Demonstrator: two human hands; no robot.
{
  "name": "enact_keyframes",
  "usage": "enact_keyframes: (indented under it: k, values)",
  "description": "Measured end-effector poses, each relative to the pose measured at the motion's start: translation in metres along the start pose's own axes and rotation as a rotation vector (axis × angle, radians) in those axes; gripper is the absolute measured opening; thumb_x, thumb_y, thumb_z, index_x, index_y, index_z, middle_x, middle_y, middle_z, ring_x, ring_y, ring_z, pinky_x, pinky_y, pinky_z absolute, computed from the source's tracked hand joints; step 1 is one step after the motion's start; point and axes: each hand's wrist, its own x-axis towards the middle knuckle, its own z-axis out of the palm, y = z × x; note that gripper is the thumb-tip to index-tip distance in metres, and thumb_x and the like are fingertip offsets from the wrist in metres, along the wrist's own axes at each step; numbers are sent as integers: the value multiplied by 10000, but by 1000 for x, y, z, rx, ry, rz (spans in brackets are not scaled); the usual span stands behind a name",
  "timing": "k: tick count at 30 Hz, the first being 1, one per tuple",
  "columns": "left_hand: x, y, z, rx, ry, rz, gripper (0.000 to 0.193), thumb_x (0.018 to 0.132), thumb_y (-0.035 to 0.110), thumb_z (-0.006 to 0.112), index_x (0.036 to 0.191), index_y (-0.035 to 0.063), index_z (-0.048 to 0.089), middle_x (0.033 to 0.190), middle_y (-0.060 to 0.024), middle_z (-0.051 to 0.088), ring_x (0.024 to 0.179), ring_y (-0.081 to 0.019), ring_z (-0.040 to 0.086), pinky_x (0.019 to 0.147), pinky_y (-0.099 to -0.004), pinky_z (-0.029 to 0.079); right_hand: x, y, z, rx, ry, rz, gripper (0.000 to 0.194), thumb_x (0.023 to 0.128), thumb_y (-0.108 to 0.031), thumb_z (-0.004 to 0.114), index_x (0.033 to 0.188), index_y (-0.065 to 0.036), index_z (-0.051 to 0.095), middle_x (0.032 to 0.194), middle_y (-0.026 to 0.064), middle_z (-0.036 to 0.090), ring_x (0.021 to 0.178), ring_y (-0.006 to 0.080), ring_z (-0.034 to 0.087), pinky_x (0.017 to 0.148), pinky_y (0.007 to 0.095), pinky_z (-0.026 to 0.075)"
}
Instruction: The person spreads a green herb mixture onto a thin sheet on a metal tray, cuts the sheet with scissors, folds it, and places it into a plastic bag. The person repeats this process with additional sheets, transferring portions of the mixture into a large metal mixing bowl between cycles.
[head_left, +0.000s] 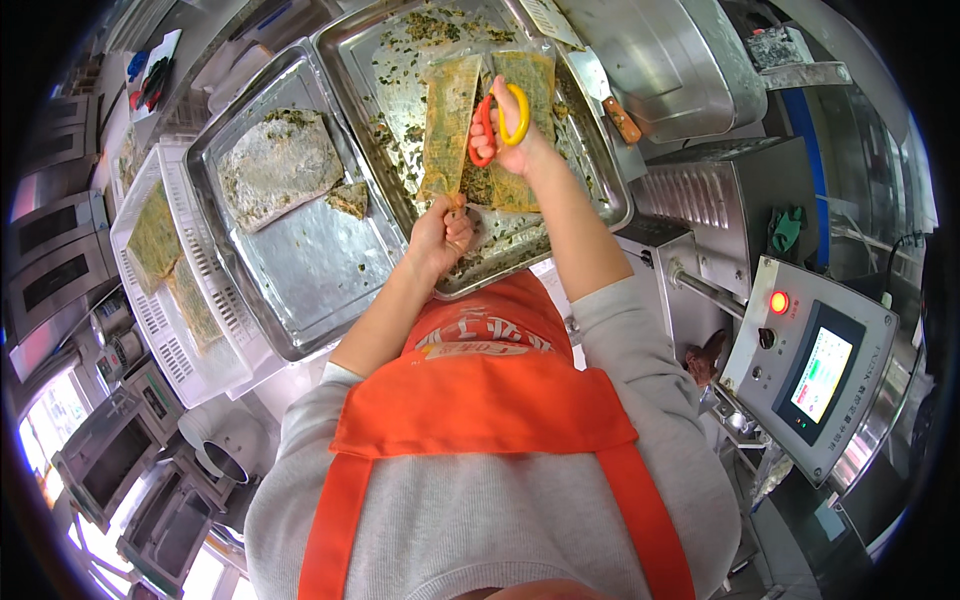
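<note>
My right hand (514, 135) grips scissors (517, 116) with one red and one yellow handle loop, over a metal tray (615, 202) scattered with dark green bits. My left hand (444, 231) pinches the near end of a clear plastic bag (450, 127) with yellow-green contents. A second, similar bag (525, 187) lies flat in the tray, partly under my right hand and forearm. The scissor blades are hard to make out against the bags.
To the left, another metal tray (322, 315) holds a greyish slab (277, 169) and a smaller piece (349, 199). Beyond it stands a white plastic crate (232, 300) with filled bags (154, 236). A wooden-handled knife (621, 120) lies right of the nearer tray. A machine control panel (814, 367) stands at right.
</note>
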Motion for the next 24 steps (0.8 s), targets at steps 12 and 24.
enact_keyframes:
  k: [12, 24]
  values:
    - [-20, 2, 14, 1782, 368, 888, 557, 675, 318, 799, 1059, 67, 484, 834, -89, 544, 772, -233, 586, 658, -342, 465, -90, 41, -141, -1452, 772, -332, 494, 830, -469, 662, 960, -8, 540, 798, 139, 617, 723, 321, 631, 635, 394, 510]
    - [10, 5, 31, 2187, 433, 1128, 280, 737, 143, 626, 1007, 77, 596, 895, -114, 588, 870, -297, 594, 749, -423, 479, -87, 73, -108, -1699, 742, -905, 594, 712, -190, 746, 1213, -9, 484, 1213, 193, 485, 1169, 381, 447, 988, 477, 357]
